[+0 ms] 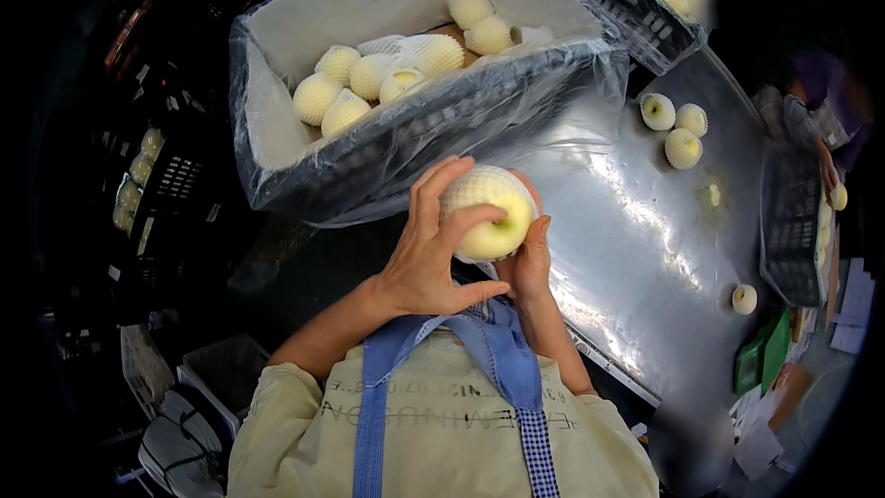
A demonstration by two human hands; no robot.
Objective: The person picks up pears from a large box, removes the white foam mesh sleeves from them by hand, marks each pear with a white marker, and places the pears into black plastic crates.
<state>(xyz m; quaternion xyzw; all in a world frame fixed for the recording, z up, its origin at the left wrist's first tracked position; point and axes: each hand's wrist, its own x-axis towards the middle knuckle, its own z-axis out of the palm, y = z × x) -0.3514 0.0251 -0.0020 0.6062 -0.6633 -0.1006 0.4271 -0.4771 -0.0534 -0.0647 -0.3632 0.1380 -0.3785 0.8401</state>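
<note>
Both hands hold a pale yellow fruit [491, 238], an apple or a round pear, in front of my chest. A white foam net sleeve [467, 187] covers its far side, while its stem hollow faces up uncovered. My left hand [439, 242] curls over the left side, with one finger at the hollow. My right hand [531, 256] cups the fruit from the right and below, its thumb along the side. Just beyond stands a crate [415, 128] lined with clear plastic film and pale sheeting. Several sleeved fruits [370, 76] lie inside it.
Three sleeved fruits [683, 148] sit together on the metal table [608, 221], with a single one [744, 299] farther right. Another crate [622, 7] heaped with fruit stands behind. At right, another person's hand [828, 166] is by a dark crate [792, 221]. Stacked black crates [181, 176] stand left.
</note>
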